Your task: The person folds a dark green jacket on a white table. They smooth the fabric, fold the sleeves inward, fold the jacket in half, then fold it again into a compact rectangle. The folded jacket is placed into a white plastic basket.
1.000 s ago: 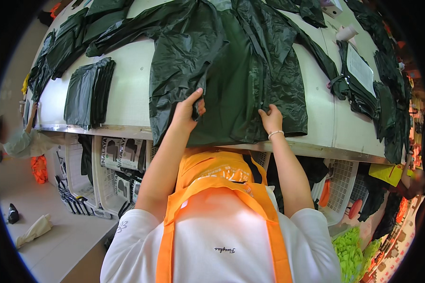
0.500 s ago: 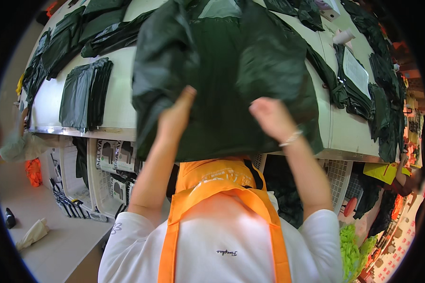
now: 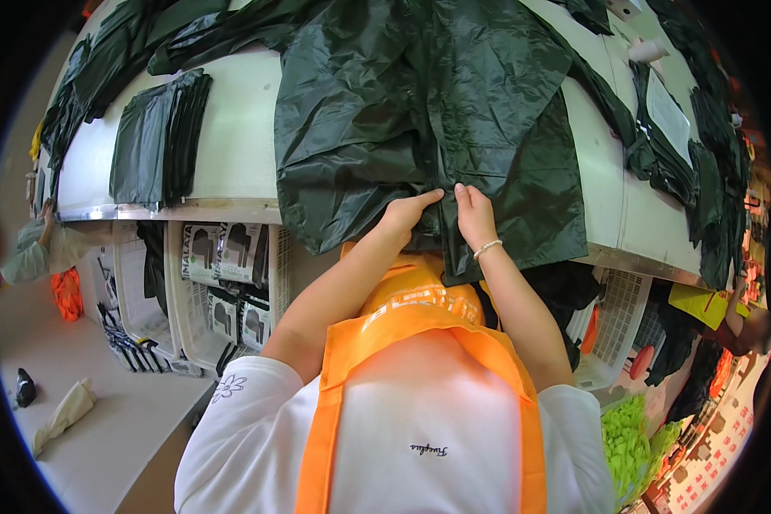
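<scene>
A dark green raincoat (image 3: 351, 128) of thin, shiny fabric lies spread on the white table, its lower hem hanging over the near edge. Its two front panels meet along the middle. There my left hand (image 3: 409, 216) pinches the front edge of the left panel, thumb and fingers pressed together. Just beside it, my right hand (image 3: 476, 219), below a beaded bracelet, pinches the edge of the right panel. Both hands are close together near the hem, and creases run through the cloth around them.
A stack of folded dark green garments (image 3: 158, 141) lies left on the table (image 3: 240, 111). More green garments sit at right under a white sheet (image 3: 668, 116), near a white roll (image 3: 648, 51). White baskets (image 3: 180, 283) with packages stand below. Other people work at far left and right.
The raincoat's front panels, raised and apart before, now lie flat and meet in the middle. My hands have come inward from either side and now pinch the front edges.
</scene>
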Demonstrator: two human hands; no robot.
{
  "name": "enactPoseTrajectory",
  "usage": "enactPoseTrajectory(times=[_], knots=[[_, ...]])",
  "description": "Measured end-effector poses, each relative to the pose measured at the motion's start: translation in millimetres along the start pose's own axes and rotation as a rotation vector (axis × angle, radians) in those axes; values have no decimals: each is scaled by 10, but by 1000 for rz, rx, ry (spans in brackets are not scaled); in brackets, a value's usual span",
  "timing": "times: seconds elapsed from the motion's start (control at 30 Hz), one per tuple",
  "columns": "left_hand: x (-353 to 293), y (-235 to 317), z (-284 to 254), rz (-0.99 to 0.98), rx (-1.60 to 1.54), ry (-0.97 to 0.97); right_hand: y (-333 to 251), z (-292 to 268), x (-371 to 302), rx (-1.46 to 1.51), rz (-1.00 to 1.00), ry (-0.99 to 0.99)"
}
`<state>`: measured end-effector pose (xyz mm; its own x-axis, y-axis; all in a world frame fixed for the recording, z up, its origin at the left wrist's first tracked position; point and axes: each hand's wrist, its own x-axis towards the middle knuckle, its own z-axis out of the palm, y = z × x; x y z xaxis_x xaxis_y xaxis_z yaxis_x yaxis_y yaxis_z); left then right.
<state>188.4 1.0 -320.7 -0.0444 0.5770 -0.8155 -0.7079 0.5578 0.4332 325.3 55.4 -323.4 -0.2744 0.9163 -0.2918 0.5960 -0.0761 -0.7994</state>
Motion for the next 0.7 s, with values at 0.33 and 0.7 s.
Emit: enactPoseTrajectory(times=[0.33,0.7], knots=[[134,-79,4,59,129,-30,111,-237,-107,-222,-117,247],[207,-35,10,8,138,0,-259,-187,-293,-566,-447,368]])
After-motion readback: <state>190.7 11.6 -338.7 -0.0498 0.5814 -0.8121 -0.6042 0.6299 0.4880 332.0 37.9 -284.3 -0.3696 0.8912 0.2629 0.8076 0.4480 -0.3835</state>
